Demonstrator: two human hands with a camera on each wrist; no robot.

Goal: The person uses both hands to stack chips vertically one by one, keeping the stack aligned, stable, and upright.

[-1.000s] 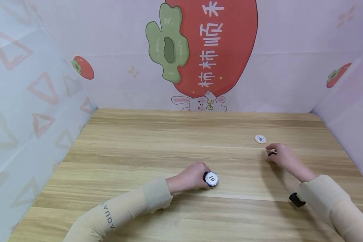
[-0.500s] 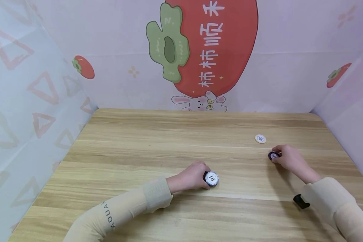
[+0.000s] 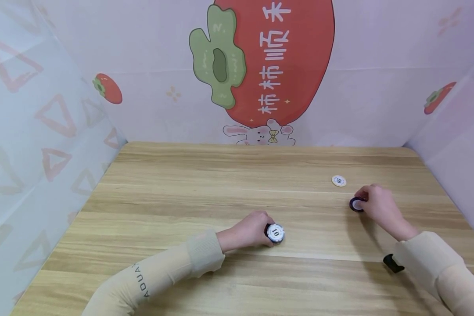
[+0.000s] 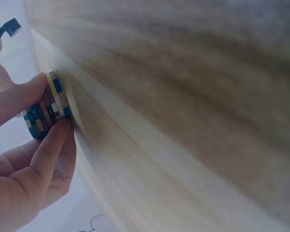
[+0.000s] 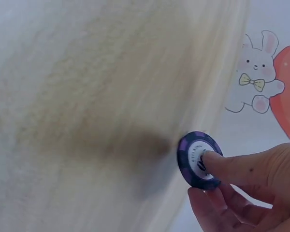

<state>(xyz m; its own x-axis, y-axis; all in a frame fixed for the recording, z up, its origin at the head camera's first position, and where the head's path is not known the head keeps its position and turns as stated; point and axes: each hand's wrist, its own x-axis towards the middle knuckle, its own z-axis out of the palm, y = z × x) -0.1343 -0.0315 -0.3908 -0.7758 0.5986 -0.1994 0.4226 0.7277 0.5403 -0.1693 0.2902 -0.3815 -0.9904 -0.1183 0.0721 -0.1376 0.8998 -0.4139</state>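
Observation:
A short stack of poker chips (image 3: 275, 233), the top one white and marked 10, stands on the table in the head view. My left hand (image 3: 250, 230) grips it from the left side, thumb and fingers around its edge. In the left wrist view the stacked chips (image 4: 47, 108) show multicoloured edges. Farther right, my right hand (image 3: 381, 208) pinches a single dark purple and black poker chip (image 3: 354, 204). Seen from the right wrist, the thumb presses on the white centre of this chip (image 5: 185, 162), and fingers lie behind and below its rim.
A white poker chip (image 3: 339, 181) marked 50 lies flat on the wooden table (image 3: 205, 180), just beyond the right hand. A black strap-like piece (image 3: 393, 263) sits by the right sleeve. Printed cloth walls (image 3: 371, 105) enclose the table's back and sides.
My right hand has shifted slightly right, and the dark chip, mostly covered by the fingers before, now shows its face under the thumb. The left hand and its stack stay in place.

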